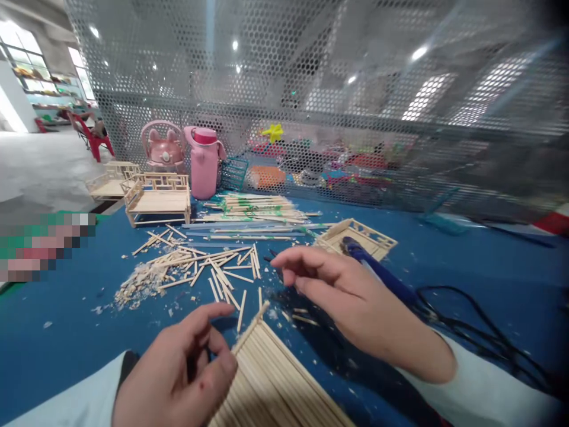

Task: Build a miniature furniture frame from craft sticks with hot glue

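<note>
1. Perforated metal mesh rises behind a blue table in the head view, with a red chair on the floor far beyond to the left.
2. Slatted stick panel, the landmark for what follows: it lies at the near edge of the view, between the two hands, with one thicker stick along its far-left edge.
3. Left hand: at the panel's left edge, fingers bent, index finger and thumb apart. Its thumb overlaps that edge; I cannot tell whether it grips the panel.
4. Right hand: above the table, to the right of the panel's far corner, fingers curved and thumb beneath the index finger. Dark points show at its fingertips; I cannot tell whether it pinches something.
5. Just beyond the panel, loose sticks lie scattered; a heap of chips sits farther left of it.
6. Beyond the panel to the right are a small stick frame and a blue-handled tool, near a dark cable.
7. Farthest beyond the panel, toward the left, stand a miniature stick bench and a pink bottle; a green-marked stick bundle lies right of them.
</note>
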Demonstrator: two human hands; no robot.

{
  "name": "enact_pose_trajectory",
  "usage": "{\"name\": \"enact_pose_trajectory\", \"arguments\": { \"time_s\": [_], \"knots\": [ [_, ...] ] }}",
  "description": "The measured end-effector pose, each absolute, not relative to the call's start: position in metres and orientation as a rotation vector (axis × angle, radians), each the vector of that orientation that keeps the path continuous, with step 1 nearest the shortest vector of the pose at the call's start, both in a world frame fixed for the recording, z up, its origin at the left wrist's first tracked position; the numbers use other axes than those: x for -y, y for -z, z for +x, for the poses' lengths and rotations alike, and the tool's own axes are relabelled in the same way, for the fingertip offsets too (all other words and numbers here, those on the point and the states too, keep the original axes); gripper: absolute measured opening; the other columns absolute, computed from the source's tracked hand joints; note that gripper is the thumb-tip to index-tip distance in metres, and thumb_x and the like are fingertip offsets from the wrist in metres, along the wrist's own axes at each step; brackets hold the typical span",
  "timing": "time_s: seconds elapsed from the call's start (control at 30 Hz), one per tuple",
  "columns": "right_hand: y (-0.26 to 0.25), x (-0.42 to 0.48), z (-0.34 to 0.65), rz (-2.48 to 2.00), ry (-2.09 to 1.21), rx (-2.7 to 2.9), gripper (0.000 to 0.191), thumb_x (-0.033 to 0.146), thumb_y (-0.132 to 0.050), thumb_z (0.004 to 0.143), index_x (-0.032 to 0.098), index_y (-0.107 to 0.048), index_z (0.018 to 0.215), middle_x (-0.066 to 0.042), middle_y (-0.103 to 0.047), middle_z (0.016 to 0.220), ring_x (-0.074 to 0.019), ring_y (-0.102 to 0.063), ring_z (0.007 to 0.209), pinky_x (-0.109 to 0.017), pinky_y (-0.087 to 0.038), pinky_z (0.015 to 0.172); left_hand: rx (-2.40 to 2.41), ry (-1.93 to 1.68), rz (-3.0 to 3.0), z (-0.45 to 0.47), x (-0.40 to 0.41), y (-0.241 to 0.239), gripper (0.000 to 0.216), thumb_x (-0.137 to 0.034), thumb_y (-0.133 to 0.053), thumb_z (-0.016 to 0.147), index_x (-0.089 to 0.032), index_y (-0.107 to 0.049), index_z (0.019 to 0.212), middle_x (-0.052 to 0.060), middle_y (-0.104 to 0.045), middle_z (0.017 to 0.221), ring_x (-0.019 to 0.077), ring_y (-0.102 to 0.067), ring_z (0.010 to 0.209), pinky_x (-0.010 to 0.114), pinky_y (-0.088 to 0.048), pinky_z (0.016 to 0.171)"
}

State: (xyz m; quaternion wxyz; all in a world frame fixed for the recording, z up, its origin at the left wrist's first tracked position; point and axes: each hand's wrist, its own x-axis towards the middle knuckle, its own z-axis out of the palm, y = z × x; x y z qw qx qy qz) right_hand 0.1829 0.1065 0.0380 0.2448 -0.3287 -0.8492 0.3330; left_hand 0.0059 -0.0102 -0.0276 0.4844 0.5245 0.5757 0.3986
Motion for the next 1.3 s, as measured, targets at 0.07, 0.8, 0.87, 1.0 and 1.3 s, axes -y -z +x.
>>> {"name": "enact_pose_trajectory", "arguments": {
  "time_s": [0.07, 0.8, 0.87, 1.0, 1.3],
  "knots": [
    [-0.035, -0.106, 0.184, -0.886, -0.920, 2.312, 0.022, 0.013, -0.043, 0.076, 0.019, -0.061, 0.089, -0.002, -0.060, 0.074, -0.0123, -0.056, 0.067, -0.023, -0.044, 0.060, -1.392, -0.956, 1.249, 0.006, 0.010, 0.028, 0.044, -0.040, -0.049, 0.077, -0.018, -0.047, 0.116, 0.001, -0.055, 0.070, 0.0109, -0.049, 0.058, 0.021, -0.040, 0.054],
    [-0.032, -0.100, 0.176, -0.550, -0.597, 2.474, 0.013, 0.023, -0.055, 0.081, 0.022, -0.067, 0.077, 0.001, -0.063, 0.065, -0.0091, -0.055, 0.060, -0.022, -0.041, 0.060, -1.431, -0.942, 1.264, 0.005, 0.009, 0.028, 0.049, -0.036, -0.051, 0.075, -0.018, -0.047, 0.120, 0.000, -0.056, 0.065, 0.0114, -0.049, 0.057, 0.021, -0.042, 0.054],
    [-0.033, -0.100, 0.175, -0.568, -0.591, 2.468, 0.013, 0.023, -0.056, 0.080, 0.022, -0.067, 0.076, 0.001, -0.063, 0.064, -0.0091, -0.055, 0.059, -0.022, -0.041, 0.059, -1.437, -0.945, 1.268, 0.005, 0.009, 0.029, 0.049, -0.037, -0.052, 0.075, -0.018, -0.048, 0.119, 0.000, -0.056, 0.065, 0.0113, -0.049, 0.056, 0.020, -0.041, 0.053],
    [-0.034, -0.099, 0.175, -0.586, -0.600, 2.467, 0.012, 0.023, -0.056, 0.080, 0.022, -0.067, 0.075, 0.001, -0.063, 0.064, -0.0093, -0.055, 0.059, -0.022, -0.041, 0.059, -1.438, -0.952, 1.287, 0.006, 0.009, 0.029, 0.045, -0.037, -0.051, 0.075, -0.019, -0.049, 0.116, -0.001, -0.056, 0.064, 0.0109, -0.049, 0.055, 0.020, -0.040, 0.051],
    [-0.036, -0.099, 0.174, -0.612, -0.638, 2.469, 0.012, 0.020, -0.057, 0.079, 0.021, -0.067, 0.073, 0.002, -0.062, 0.063, -0.0082, -0.054, 0.057, -0.022, -0.040, 0.060, -1.436, -0.929, 1.305, 0.006, 0.011, 0.029, 0.045, -0.034, -0.048, 0.078, -0.018, -0.044, 0.120, -0.001, -0.056, 0.066, 0.0106, -0.049, 0.057, 0.019, -0.040, 0.051]
  ]
}}
